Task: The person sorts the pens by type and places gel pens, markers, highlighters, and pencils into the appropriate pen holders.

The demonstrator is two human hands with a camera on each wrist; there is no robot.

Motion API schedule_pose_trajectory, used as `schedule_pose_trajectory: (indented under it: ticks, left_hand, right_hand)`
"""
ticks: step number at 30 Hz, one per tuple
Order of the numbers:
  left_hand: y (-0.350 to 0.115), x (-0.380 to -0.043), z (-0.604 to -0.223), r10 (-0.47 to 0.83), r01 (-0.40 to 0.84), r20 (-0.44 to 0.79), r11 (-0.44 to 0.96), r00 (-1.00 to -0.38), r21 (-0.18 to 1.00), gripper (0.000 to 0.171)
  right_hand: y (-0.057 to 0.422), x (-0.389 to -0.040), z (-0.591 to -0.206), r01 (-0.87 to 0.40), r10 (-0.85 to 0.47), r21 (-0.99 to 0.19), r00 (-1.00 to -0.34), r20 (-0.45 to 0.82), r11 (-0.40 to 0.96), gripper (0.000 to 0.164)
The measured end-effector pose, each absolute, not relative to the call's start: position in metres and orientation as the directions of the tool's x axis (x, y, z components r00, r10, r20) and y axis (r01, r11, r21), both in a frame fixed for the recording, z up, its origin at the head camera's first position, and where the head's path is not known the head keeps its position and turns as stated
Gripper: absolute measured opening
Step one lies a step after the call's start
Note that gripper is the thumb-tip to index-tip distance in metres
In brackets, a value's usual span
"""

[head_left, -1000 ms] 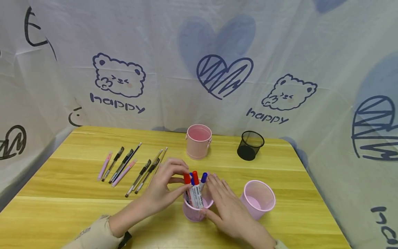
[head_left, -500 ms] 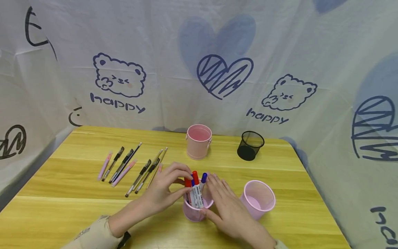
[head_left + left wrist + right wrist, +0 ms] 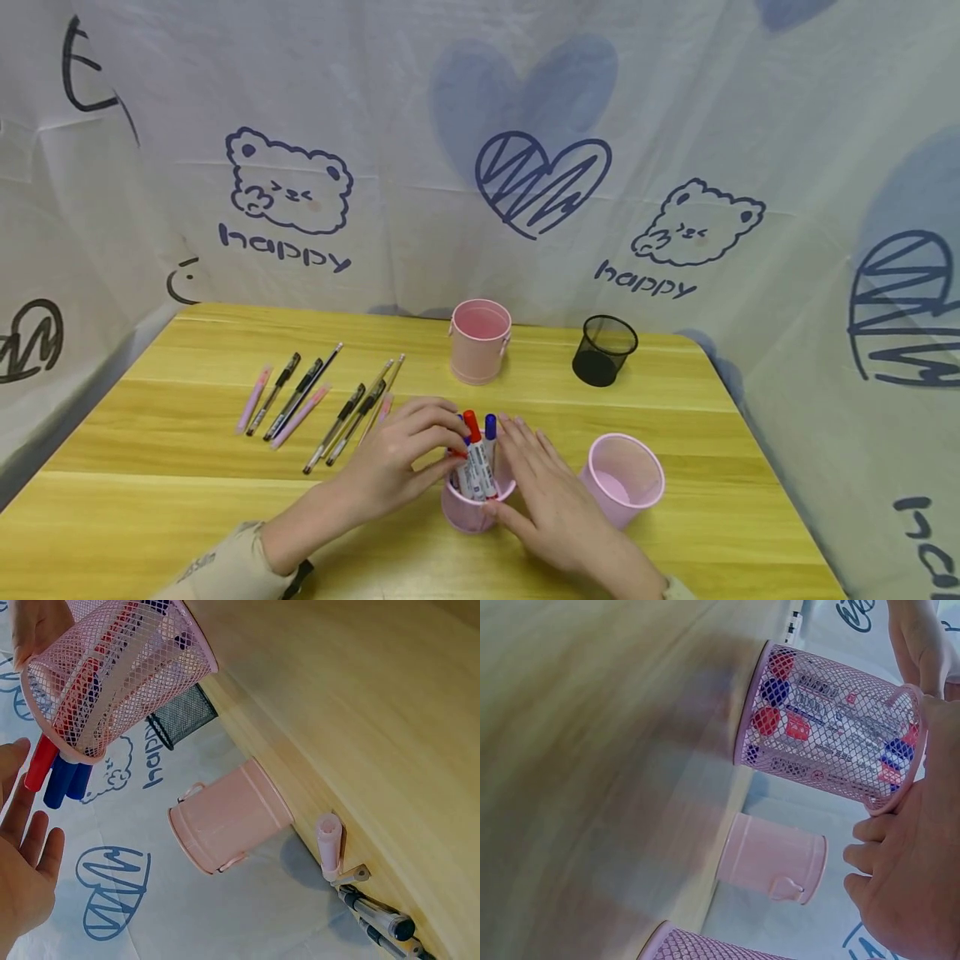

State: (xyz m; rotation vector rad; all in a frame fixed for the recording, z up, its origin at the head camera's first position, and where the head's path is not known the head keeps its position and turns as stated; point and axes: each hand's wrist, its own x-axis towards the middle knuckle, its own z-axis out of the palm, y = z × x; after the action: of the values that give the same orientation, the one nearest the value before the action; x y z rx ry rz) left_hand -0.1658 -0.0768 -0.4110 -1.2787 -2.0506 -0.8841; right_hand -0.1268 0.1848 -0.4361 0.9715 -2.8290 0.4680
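The pink cup (image 3: 467,518) holding the markers (image 3: 482,471) is being touched on its right side by the outstretched right hand (image 3: 551,508). At the cup's left, a red marker (image 3: 42,763) is being pinched near its top by the left hand (image 3: 397,450), the nearer one; its long axis is being held steep but leaning inside the cup. Beyond the cup, a pink bucket (image 3: 478,358) is being seen upright.

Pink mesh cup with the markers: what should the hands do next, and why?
Maybe ease the left hand away from the red and blue markers, because they already stand in the pink mesh cup, ends down near its base, and the right hand is at its rim.
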Motion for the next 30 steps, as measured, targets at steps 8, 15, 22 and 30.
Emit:
schedule_pose_trajectory:
  ticks: [8, 15, 22, 30]
  left_hand:
    - [-0.080, -0.160, -0.409, 0.533, 0.896, 0.731, 0.357, -0.427, 0.263, 0.021]
    - [-0.090, -0.162, -0.404, 0.463, 0.874, 0.759, 0.389, -0.458, 0.290, 0.027]
    - [-0.107, -0.167, -0.403, 0.387, 0.849, 0.786, 0.429, -0.481, 0.308, 0.017]
    - [-0.133, -0.177, -0.405, 0.306, 0.819, 0.828, 0.500, -0.470, 0.281, 0.023]
  right_hand:
    - [0.186, -0.127, -0.434, -0.611, -0.576, -0.250, -0.792, 0.203, 0.751, 0.090]
    - [0.188, -0.129, -0.424, -0.612, -0.575, -0.263, -0.791, 0.209, 0.746, 0.088]
    - [0.194, -0.130, -0.413, -0.587, -0.533, -0.213, -0.805, 0.261, 0.781, 0.086]
    - [0.217, -0.135, -0.403, -0.550, -0.491, -0.199, -0.825, 0.279, 0.812, 0.084]
